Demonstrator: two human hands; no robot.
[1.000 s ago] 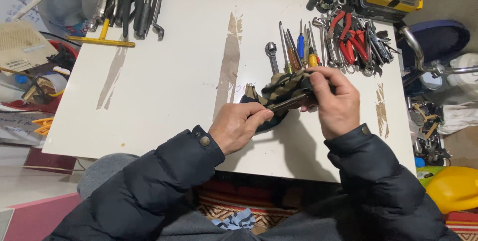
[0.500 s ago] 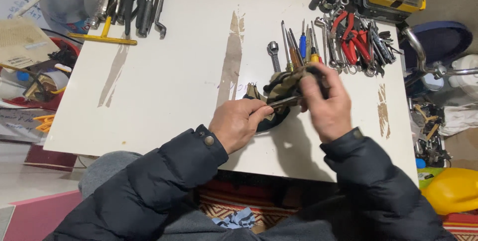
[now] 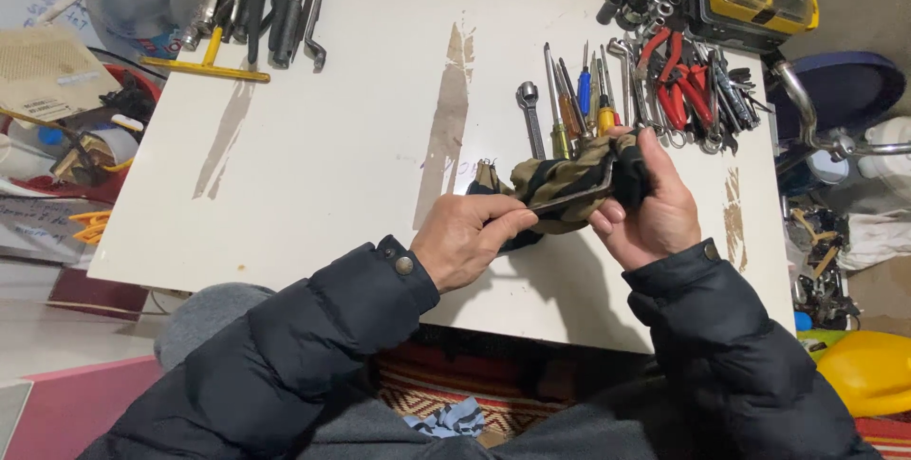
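Hiding most of a metal tool [image 3: 567, 200], camouflage cloth [image 3: 555, 185] fills both hands

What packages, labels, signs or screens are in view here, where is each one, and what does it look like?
Bit case: top right beyond the table's far corner, a boxy yellow and black case with a clear lid.
Beige packet: far left, off the table edge, flat, with a small white label strip.
Papers: lower left, pale printed sheets, partly hidden.
No screens or signs show.
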